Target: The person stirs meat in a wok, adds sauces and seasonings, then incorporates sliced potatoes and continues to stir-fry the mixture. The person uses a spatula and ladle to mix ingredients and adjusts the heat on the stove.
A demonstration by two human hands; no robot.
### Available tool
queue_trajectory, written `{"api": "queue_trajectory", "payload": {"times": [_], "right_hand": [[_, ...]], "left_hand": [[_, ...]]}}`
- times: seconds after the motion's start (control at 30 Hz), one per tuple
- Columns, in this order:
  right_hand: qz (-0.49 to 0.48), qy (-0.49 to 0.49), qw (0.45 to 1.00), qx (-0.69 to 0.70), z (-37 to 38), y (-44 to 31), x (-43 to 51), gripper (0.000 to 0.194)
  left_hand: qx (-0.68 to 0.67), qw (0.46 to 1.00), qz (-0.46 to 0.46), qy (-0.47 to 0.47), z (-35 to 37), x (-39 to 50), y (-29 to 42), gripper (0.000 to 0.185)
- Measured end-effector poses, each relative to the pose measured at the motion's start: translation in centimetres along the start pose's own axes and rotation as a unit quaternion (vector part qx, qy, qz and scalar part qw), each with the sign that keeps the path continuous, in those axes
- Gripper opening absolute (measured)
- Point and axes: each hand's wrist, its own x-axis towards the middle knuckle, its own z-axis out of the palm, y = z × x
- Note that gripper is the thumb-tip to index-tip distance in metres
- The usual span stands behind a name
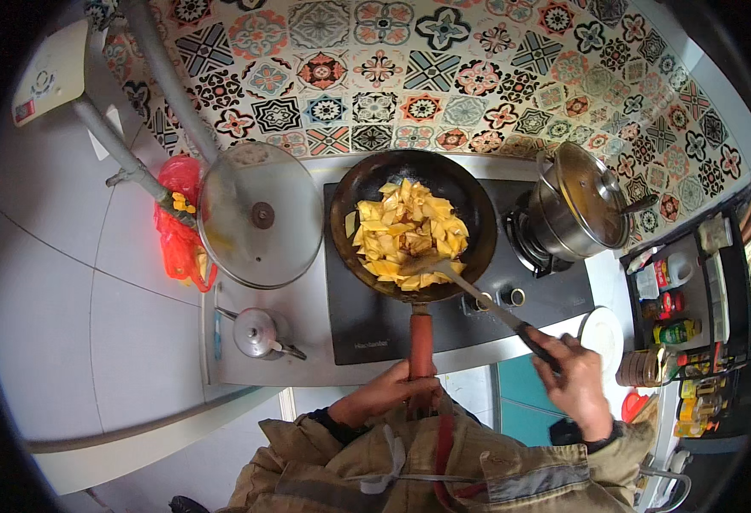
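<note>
My left hand (391, 392) grips the reddish handle of a dark wok (478, 256), which stands on the left side of a black gas cooktop (375, 327). In the wok lies a heap of yellow sliced food (382, 237), browned in the middle, perhaps potato. My right hand (571, 378) is closed around the black handle of a metal spatula (487, 304). The spatula's blade is down among the slices at the near right of the heap. The burner under the wok is hidden.
A lidded steel pot (571, 211) stands at the cooktop's right. Left of the wok are a large glass lid (260, 250), a small metal kettle (255, 333) and a red plastic bag (180, 231). A white plate (603, 333) and a rack of bottles (676, 330) are at the right.
</note>
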Motion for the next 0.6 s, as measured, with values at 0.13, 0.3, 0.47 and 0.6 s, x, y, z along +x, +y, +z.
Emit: {"api": "queue_trajectory", "payload": {"times": [0.13, 0.3, 0.47, 0.6], "right_hand": [[0.004, 0.074, 0.997, 0.026, 6.3, 0.3, 3.6, 0.043], [-0.037, 0.081, 0.994, 0.070, 8.4, 0.4, 4.6, 0.044], [0.020, -0.032, 0.999, 0.007, -0.3, 0.8, 0.2, 0.047], [0.055, -0.007, 0.998, 0.008, -6.0, 1.0, -2.0, 0.040]], "left_hand": [[-0.008, 0.999, 0.041, -0.001, 0.1, 0.2, -0.2, 0.024], [-0.015, 0.999, 0.028, 0.008, 0.5, 0.0, 0.2, 0.024], [-0.018, 0.999, 0.016, 0.022, 0.6, -0.3, 0.4, 0.025], [-0.009, 1.000, 0.014, 0.012, 0.3, -0.1, 0.4, 0.026]]}}
